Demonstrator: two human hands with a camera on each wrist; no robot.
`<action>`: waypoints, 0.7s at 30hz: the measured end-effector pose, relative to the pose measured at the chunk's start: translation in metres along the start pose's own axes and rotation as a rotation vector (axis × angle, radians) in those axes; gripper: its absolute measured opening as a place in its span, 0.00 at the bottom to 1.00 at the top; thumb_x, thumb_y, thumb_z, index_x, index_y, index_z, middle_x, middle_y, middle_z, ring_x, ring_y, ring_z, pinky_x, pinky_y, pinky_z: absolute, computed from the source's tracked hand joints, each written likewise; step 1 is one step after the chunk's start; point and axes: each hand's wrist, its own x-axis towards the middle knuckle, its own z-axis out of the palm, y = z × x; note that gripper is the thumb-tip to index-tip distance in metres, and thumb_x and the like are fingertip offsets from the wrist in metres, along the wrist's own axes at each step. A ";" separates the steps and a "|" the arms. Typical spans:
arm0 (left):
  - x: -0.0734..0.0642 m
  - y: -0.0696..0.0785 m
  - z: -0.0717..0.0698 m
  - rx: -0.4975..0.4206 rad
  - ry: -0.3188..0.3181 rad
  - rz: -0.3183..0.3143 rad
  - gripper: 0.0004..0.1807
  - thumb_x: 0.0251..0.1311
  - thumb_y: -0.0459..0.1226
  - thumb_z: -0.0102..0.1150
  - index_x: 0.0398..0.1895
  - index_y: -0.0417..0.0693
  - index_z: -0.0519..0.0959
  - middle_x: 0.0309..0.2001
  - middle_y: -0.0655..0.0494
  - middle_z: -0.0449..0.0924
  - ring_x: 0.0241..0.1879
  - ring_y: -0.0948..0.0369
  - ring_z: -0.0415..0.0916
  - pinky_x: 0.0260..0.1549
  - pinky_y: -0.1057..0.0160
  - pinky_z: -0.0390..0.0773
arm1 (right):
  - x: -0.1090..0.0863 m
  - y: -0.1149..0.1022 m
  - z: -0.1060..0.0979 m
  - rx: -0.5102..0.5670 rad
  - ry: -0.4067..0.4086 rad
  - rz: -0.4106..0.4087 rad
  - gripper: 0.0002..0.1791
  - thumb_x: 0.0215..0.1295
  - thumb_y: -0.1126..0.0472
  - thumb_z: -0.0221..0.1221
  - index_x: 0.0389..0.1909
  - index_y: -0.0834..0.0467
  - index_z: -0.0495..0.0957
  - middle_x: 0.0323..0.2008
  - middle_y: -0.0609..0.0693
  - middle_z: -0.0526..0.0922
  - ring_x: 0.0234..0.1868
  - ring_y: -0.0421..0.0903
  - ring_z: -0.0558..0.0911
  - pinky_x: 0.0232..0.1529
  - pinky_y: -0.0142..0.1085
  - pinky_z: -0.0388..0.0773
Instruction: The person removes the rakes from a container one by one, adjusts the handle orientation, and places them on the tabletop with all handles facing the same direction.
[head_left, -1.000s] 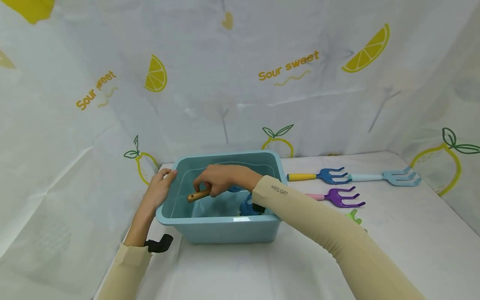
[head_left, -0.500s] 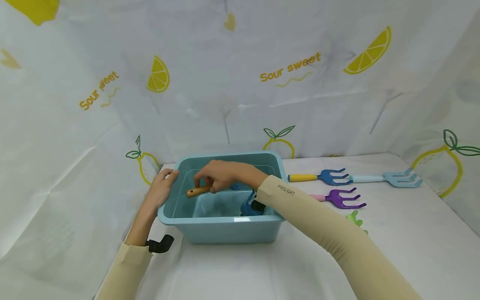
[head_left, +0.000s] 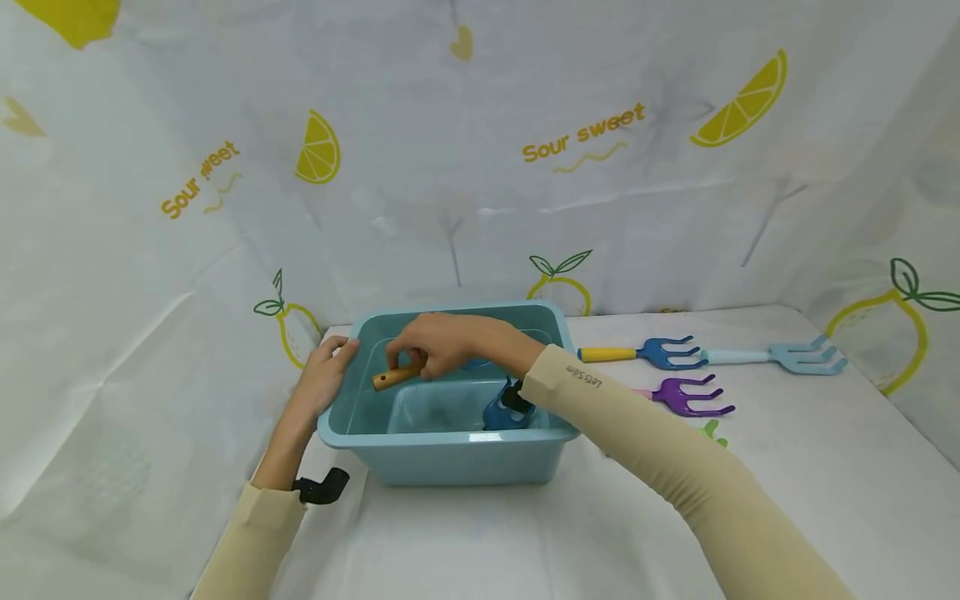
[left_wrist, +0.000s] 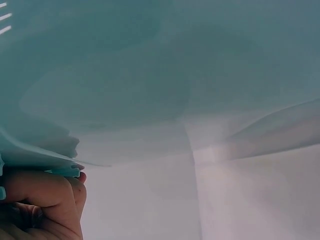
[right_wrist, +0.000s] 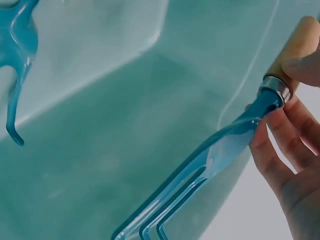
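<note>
My left hand [head_left: 324, 379] grips the left rim of a pale blue plastic basin [head_left: 457, 458]; its curled fingers show at the edge of the left wrist view. Over the inside of the basin, my right hand [head_left: 438, 343] holds a hand fork by its wooden handle [head_left: 392, 378]. In the right wrist view the fork's blue metal head [right_wrist: 235, 137] slants down into the basin, with a silver ferrule next to the fingers. A second blue fork [head_left: 501, 413] lies on the basin's right side, partly covered by the right wrist strap.
Right of the basin lie a blue fork with a yellow handle [head_left: 606, 354], a light blue fork [head_left: 806, 358] and a purple fork [head_left: 684, 396]. A green piece [head_left: 711, 430] shows behind the right sleeve. A lemon-printed sheet [head_left: 420, 192] hangs behind the table.
My right hand has risen slightly with the fork, and its forearm has shifted a little to the right, uncovering more of the second blue fork. My left hand stays on the rim.
</note>
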 end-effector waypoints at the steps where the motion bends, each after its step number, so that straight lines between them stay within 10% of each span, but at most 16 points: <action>1: 0.000 0.000 0.000 0.002 0.000 0.000 0.31 0.81 0.54 0.38 0.65 0.37 0.71 0.62 0.36 0.75 0.55 0.48 0.76 0.47 0.60 0.75 | 0.000 0.000 -0.001 -0.002 0.002 -0.001 0.21 0.66 0.67 0.62 0.57 0.47 0.82 0.37 0.48 0.83 0.34 0.42 0.76 0.41 0.34 0.74; 21: -0.003 0.002 0.001 0.009 0.021 0.016 0.30 0.81 0.52 0.38 0.66 0.36 0.72 0.62 0.35 0.76 0.52 0.49 0.77 0.43 0.63 0.75 | -0.038 -0.008 -0.035 -0.040 0.072 0.040 0.21 0.64 0.66 0.63 0.57 0.47 0.82 0.36 0.49 0.79 0.34 0.44 0.72 0.39 0.35 0.69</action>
